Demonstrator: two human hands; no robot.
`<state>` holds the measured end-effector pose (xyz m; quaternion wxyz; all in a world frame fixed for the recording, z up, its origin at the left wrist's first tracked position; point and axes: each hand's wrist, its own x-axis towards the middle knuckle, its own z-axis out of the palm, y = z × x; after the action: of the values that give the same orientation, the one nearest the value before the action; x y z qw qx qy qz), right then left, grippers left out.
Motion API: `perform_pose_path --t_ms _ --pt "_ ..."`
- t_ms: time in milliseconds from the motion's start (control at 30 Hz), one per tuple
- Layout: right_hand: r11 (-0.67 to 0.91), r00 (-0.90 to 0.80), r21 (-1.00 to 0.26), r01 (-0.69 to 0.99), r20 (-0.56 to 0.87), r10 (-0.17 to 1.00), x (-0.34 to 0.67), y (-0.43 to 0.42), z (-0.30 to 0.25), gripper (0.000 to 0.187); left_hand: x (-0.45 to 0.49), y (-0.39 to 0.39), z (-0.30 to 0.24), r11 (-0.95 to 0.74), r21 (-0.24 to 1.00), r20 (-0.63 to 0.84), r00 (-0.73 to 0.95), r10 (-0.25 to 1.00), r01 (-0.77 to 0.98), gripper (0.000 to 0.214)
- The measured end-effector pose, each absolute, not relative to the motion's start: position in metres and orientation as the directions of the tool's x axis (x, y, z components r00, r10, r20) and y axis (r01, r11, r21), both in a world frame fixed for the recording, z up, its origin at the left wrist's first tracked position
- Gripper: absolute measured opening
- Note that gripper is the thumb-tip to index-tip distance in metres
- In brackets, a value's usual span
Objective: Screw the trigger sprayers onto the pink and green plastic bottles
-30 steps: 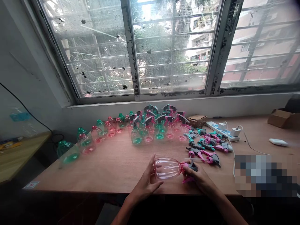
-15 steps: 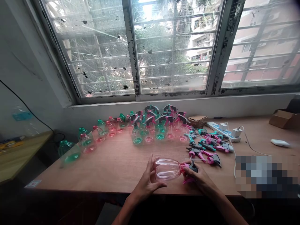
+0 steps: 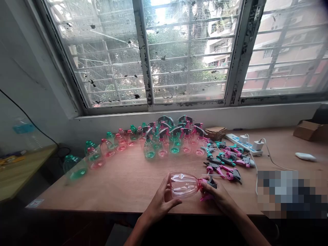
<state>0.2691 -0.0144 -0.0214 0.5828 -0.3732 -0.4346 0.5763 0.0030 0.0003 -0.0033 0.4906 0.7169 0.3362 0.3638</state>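
Held bottle [image 3: 185,186], right hand [image 3: 219,195] at neck [image 3: 199,183], left hand [image 3: 162,201] (perhaps touching) at base [image 3: 171,186]

Curling in now with the left hand [image 3: 162,202], after stretching straighter! Closer around the base of the pink bottle [image 3: 183,185].

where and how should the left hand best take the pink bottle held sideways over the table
Probably around the wide, rounded body of the pink bottle, coming from the left, at its base end. It lies sideways with its base toward the cupped left hand, while the right hand occupies the narrow neck end with the spray head.
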Motion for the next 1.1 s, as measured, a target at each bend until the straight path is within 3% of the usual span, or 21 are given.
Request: perform_pose_path --t_ms 133,333,533,700,900,1100 --pt "0.054 -0.036 -0.931 -0.360 0.072 0.997 0.269 -0.016 -0.019 0.036 0.003 0.000 -0.004 -0.385 0.908 0.263 0.490 0.831 0.165 0.093" --pt "0.051 -0.033 -0.928 -0.369 0.068 0.997 0.269 -0.015 -0.019 0.035 0.006 -0.006 0.006 -0.268 0.957 0.178 0.513 0.840 0.107 0.113" --pt "0.053 -0.026 -0.938 -0.343 0.066 0.998 0.267 -0.016 -0.016 0.034 0.004 -0.002 0.002 -0.351 0.925 0.243 0.482 0.842 0.147 0.093" --pt "0.051 -0.004 -0.945 -0.323 0.055 0.998 0.267 -0.016 -0.015 0.039 0.005 -0.001 0.001 -0.279 0.953 0.186 0.507 0.842 0.115 0.106" --pt "0.053 -0.006 -0.937 -0.345 0.058 0.998 0.268 -0.017 -0.017 0.037 0.004 -0.002 0.003 -0.300 0.949 0.220 0.480 0.849 0.097 0.091" --pt "0.057 -0.010 -0.935 -0.350 0.064 0.998 0.268 -0.017 -0.018 0.037 0.004 0.000 -0.001 -0.235 0.972 0.196 0.485 0.852 0.020 0.107"
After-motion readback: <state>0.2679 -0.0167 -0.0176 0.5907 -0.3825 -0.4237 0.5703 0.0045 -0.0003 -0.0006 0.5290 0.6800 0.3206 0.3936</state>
